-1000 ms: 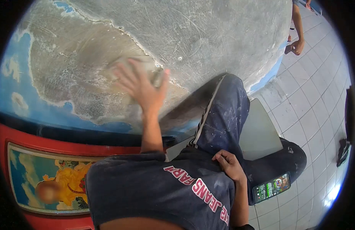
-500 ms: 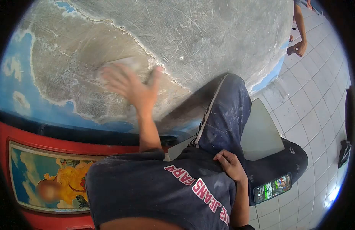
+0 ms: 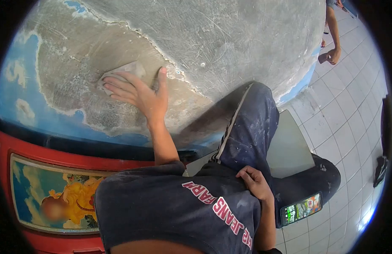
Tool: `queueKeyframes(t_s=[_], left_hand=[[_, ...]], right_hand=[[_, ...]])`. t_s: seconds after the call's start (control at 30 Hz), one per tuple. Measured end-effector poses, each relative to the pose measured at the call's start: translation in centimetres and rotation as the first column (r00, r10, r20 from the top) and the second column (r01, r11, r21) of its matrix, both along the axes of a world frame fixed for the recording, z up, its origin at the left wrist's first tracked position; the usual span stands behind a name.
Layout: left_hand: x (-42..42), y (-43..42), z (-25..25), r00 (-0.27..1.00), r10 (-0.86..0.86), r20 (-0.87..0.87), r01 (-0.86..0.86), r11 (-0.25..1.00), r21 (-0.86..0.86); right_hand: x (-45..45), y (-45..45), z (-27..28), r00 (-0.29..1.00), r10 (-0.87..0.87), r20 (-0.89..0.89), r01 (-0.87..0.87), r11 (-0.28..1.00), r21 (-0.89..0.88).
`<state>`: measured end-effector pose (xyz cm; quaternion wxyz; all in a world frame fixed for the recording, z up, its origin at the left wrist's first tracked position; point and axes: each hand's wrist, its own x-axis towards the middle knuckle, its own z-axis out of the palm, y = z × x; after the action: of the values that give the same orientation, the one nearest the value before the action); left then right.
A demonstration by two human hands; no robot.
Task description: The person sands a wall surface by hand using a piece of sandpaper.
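My left hand point(image 3: 143, 95) lies flat with its fingers stretched over a pale, folded sheet of sandpaper point(image 3: 128, 69), pressing it against a broad curved surface point(image 3: 230, 38). The surface is grey and scratched, with a brownish, smoothed area around the hand and a raised, ragged edge above it. My thumb stands apart from the fingers, close to that edge. My right hand point(image 3: 256, 183) rests on my lap against the dark trousers, its fingers curled, with nothing visible in it.
Blue paint point(image 3: 14, 95) borders the grey area at left. Below is a red frame point(image 3: 69, 151) around a painted picture point(image 3: 31, 190). A lit phone point(image 3: 302, 208) lies on my leg. Another person's hand point(image 3: 332, 56) shows at upper right above the tiled floor point(image 3: 344, 106).
My left hand has shifted slightly left with the sandpaper and is now sharp rather than blurred. My right hand stays in place. The phone's screen picture has changed.
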<state>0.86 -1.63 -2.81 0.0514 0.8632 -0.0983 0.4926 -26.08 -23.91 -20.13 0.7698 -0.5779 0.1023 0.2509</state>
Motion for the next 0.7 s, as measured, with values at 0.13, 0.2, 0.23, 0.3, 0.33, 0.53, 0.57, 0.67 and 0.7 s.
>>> queueKeyframes(t_s=[0.13,0.2,0.23,0.3,0.33,0.53,0.57,0.67,0.7], left_hand=[[0.4,-1.4,-3.7,0.996,0.060,-0.069,-0.049,0.986,0.159],[0.0,-1.5,-4.2,0.988,0.046,-0.149,-0.017,0.981,0.192],[-0.2,-1.3,-3.0,0.993,0.046,-0.105,-0.028,0.986,0.167],[0.1,0.1,-1.0,0.996,0.045,-0.071,-0.035,0.989,0.146],[0.8,1.2,0.2,0.999,0.037,0.025,-0.038,0.998,0.058],[1.2,-3.0,-3.8,0.997,0.068,-0.030,-0.066,0.996,0.053],[1.3,-3.6,-5.0,0.995,0.033,-0.097,-0.020,0.991,0.133],[0.4,-3.2,-4.5,0.978,0.100,-0.180,-0.072,0.985,0.158],[0.4,-2.7,-3.2,0.996,0.050,-0.075,-0.040,0.990,0.134]], right_hand=[[0.2,0.2,-0.6,0.995,0.004,0.104,0.001,0.999,-0.043],[0.0,0.2,-0.3,0.992,-0.023,0.124,0.028,0.999,-0.038],[0.0,0.2,-0.3,0.993,-0.026,0.117,0.031,0.999,-0.040],[-0.1,0.2,-0.1,0.993,-0.037,0.112,0.041,0.998,-0.041],[-0.2,0.3,-0.2,0.993,-0.038,0.109,0.043,0.998,-0.040],[0.2,0.2,-0.4,0.993,-0.002,0.119,0.007,0.999,-0.046],[0.2,0.2,-0.3,0.995,-0.007,0.104,0.012,0.999,-0.041],[0.0,0.1,-0.7,0.995,-0.041,0.096,0.043,0.999,-0.021],[-0.3,0.3,-0.9,0.993,-0.063,0.096,0.063,0.998,0.002]])
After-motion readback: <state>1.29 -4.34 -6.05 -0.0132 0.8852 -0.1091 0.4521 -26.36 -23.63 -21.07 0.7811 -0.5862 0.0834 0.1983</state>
